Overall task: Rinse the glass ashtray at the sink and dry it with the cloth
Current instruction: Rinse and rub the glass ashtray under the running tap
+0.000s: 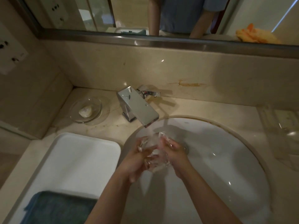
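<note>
The clear glass ashtray is held over the white sink basin, right under the chrome tap. Water runs from the spout onto the glass. My left hand grips its left side and my right hand grips its right side. The fingers cover much of the ashtray, and its outline is blurred by the water. A blue-grey cloth lies in the near end of a white tray, left of the basin.
A glass dish with a bar of soap sits left of the tap on the beige marble counter. Clear glass items stand at the right edge. The mirror above reflects an orange cloth. Wall sockets are at the left.
</note>
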Motion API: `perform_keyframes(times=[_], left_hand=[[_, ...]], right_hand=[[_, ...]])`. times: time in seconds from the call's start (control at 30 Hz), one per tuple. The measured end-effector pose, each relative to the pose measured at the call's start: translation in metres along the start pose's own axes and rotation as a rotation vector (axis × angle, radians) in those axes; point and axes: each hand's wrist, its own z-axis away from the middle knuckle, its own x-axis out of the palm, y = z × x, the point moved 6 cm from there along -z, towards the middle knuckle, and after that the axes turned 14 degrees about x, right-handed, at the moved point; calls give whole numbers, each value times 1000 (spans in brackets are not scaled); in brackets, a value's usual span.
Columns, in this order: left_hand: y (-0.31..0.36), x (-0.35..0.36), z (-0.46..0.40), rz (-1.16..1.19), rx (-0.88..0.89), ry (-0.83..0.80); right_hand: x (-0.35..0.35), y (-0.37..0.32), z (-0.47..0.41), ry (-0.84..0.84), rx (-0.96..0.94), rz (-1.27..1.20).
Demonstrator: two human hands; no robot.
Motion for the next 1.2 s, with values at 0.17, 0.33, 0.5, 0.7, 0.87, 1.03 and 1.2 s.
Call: perform_keyframes(times=[0.17, 0.33, 0.5, 0.7, 0.87, 1.03, 1.2], left_hand=[[-4, -5, -3, -38, 1, 11], [-5, -3, -3, 130, -2, 40], [2, 7, -4, 270, 7, -33], [6, 9, -2, 406, -14, -82], [7, 10, 0, 482, -2, -106], [11, 12, 1, 466, 10, -117], [16, 14, -1, 185, 77, -72]], right_hand=[[-5, -6, -3, 40, 1, 195], [-11, -20, -8, -4, 53, 312], [-4, -20, -6, -86, 58, 282], [-6, -18, -7, -90, 135, 150], [-9, -21, -5, -85, 116, 129], [-7, -23, -3, -125, 153, 129], [-8, -22, -3, -123, 155, 112]])
